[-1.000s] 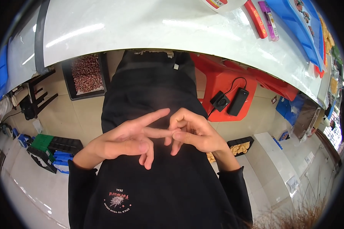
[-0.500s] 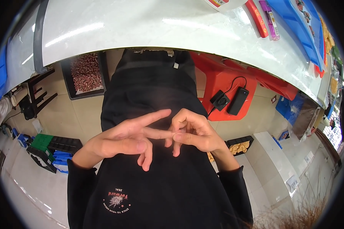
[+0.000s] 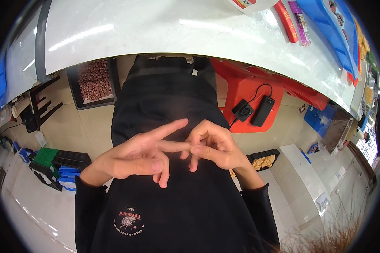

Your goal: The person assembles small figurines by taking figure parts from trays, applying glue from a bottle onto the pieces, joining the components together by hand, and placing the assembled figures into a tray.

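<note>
Above my lap, my left hand (image 3: 139,154) is held with fingers stretched apart and nothing in its grasp. My right hand (image 3: 217,147) pinches one extended finger of the left hand near its tip, between thumb and curled forefinger. Any small object inside that pinch is too hidden to see. Both hands hover over my dark top (image 3: 177,202), sleeves ending at the wrists.
Ahead lies a white table (image 3: 156,29) bearing a red stick (image 3: 286,22), a purple tube (image 3: 299,23) and a blue tray (image 3: 325,25). A red stool (image 3: 236,95) holds a black adapter (image 3: 263,111). A dark crate (image 3: 74,90) contains reddish-brown pieces.
Both hands keep the same hold, with only a slight shift in the fingers. The view has moved a touch.
</note>
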Action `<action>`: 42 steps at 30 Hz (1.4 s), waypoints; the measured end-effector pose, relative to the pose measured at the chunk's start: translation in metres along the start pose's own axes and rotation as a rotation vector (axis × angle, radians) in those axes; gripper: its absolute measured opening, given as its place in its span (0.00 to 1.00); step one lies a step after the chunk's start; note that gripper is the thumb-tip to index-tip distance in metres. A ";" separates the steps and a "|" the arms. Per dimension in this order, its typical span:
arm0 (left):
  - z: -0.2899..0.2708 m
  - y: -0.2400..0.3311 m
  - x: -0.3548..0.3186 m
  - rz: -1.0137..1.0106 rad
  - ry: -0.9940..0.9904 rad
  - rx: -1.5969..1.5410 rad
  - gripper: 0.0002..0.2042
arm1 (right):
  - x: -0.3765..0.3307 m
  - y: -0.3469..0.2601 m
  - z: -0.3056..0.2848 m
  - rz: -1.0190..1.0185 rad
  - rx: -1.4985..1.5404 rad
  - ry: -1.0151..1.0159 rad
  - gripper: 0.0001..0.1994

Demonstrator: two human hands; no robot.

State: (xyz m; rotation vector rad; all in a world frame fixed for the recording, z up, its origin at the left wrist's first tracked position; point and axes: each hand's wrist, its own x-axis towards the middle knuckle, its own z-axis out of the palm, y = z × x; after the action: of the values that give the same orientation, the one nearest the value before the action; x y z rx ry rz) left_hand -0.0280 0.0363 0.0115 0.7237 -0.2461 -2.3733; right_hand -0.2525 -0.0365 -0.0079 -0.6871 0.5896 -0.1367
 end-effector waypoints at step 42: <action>0.020 -0.037 0.026 0.807 0.412 1.528 0.54 | 0.004 -0.004 0.026 -0.330 -0.406 0.474 0.03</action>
State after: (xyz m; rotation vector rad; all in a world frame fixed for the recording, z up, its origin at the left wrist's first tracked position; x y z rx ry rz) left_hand -0.0747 0.0488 0.0042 1.3337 -1.8137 -0.8921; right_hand -0.2345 -0.0264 0.0082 -1.1587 0.9693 -0.5065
